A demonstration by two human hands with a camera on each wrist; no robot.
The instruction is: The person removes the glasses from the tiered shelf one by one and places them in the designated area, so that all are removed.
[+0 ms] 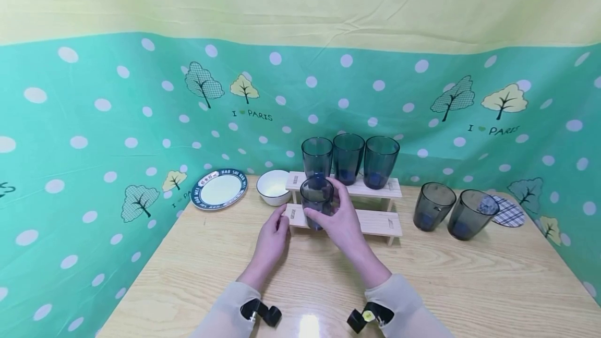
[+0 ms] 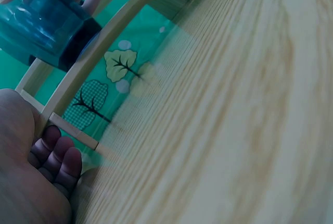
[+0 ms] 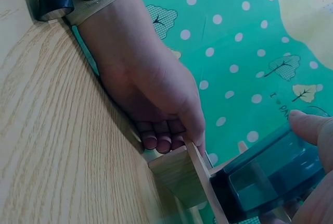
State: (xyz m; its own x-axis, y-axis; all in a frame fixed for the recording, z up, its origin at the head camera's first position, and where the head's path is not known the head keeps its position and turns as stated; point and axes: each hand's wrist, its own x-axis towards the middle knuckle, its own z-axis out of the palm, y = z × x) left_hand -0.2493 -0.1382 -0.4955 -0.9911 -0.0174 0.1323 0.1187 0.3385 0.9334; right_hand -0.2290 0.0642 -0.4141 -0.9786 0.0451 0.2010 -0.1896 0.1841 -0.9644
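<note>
A two-step wooden rack (image 1: 375,221) stands at the back of the table. My left hand (image 1: 272,234) grips the left end of its lower step; in the left wrist view the fingertips (image 2: 70,164) curl beside that end. With my right hand (image 1: 345,222) I hold a dark tinted drinking glass (image 1: 315,202) around its side, upright over the left part of the lower step. Its base (image 3: 225,195) meets the board in the right wrist view. Along the upper step stand three similar glasses: left (image 1: 316,156), middle (image 1: 348,158) and right (image 1: 381,161).
Left of the rack are a white bowl (image 1: 272,192) and a blue-rimmed plate (image 1: 219,191). Two more dark glasses, one nearer the rack (image 1: 433,207) and one farther right (image 1: 469,217), stand by a round plaid item (image 1: 509,214). A patterned cloth (image 1: 300,98) hangs behind.
</note>
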